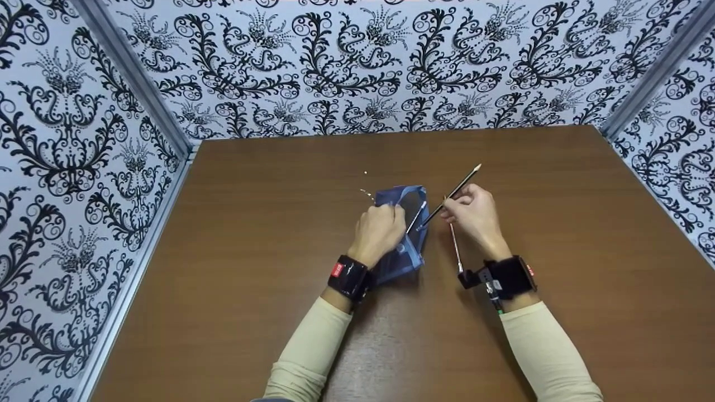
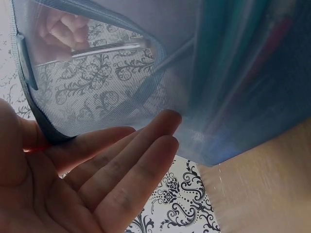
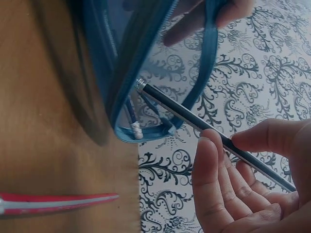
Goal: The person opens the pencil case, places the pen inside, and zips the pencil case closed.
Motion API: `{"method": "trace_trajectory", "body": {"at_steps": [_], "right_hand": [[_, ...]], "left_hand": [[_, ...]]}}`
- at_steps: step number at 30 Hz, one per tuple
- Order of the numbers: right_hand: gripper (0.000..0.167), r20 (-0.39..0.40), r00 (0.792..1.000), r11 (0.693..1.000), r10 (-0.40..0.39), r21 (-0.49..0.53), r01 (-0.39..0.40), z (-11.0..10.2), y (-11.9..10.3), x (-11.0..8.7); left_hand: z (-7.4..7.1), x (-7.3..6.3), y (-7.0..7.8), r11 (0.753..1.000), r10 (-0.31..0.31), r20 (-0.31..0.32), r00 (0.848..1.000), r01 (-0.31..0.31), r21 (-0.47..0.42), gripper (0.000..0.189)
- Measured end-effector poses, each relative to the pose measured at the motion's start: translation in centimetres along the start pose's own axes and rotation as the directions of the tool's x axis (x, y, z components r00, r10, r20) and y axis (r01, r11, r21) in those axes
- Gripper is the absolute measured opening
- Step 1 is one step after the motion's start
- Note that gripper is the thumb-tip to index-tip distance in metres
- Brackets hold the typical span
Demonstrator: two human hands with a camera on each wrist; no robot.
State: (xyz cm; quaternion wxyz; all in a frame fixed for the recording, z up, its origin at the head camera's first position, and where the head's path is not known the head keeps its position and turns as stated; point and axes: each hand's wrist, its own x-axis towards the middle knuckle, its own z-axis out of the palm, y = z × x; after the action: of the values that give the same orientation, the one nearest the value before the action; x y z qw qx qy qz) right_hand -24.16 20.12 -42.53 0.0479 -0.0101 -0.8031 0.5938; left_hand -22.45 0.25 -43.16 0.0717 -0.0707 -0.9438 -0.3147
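Observation:
A blue mesh zip pencil case [image 1: 397, 267] stands open at mid-table, with my left hand [image 1: 379, 231] pinching its rim. In the right wrist view, the left thumb [image 3: 235, 12] lies on the rim and fingers show through the mesh. My right hand [image 1: 476, 213] pinches a black-and-silver pencil [image 3: 180, 111] between thumb and fingers. Its ferrule end points into the case's mouth; the pale sharpened tip points up and away. Inside the case, another pencil [image 3: 131, 114] has its white eraser by the opening. Several long coloured shapes [image 2: 233, 58] show through the mesh in the left wrist view.
A paintbrush with a red handle [image 1: 456, 245] lies on the brown table [image 1: 251, 234], left of the right wrist. Its tapered handle [image 3: 58, 201] shows in the right wrist view. Black-and-white patterned walls [image 1: 357, 67] enclose the back and sides.

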Motion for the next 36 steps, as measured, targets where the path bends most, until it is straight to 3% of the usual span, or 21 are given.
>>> {"method": "trace_trajectory", "body": {"at_steps": [7, 18, 24, 36], "right_hand": [[0.019, 0.044, 0.999, 0.997, 0.023, -0.071, -0.02, 0.8, 0.4, 0.0], [0.015, 0.113, 0.992, 0.998, 0.052, -0.046, -0.047, 1.8, 0.6, -0.4], [0.014, 0.119, 0.99, 0.99, 0.078, -0.122, -0.063, 2.1, 0.6, -0.5], [0.023, 0.249, 0.953, 0.975, 0.171, -0.184, -0.126, 2.8, 0.7, -0.9]], "left_hand": [[-0.1, 0.0, 0.0, 1.0, -0.008, 0.017, 1.0, 0.008, 0.005, 0.047], [0.0, 0.1, 0.0, 1.0, -0.006, 0.018, 1.0, 0.006, 0.007, 0.047], [0.0, 0.1, 0.0, 1.0, -0.004, 0.008, 1.0, 0.004, -0.002, 0.046], [0.0, 0.0, 0.1, 1.0, 0.013, -0.007, 1.0, -0.013, 0.021, 0.046]]}}
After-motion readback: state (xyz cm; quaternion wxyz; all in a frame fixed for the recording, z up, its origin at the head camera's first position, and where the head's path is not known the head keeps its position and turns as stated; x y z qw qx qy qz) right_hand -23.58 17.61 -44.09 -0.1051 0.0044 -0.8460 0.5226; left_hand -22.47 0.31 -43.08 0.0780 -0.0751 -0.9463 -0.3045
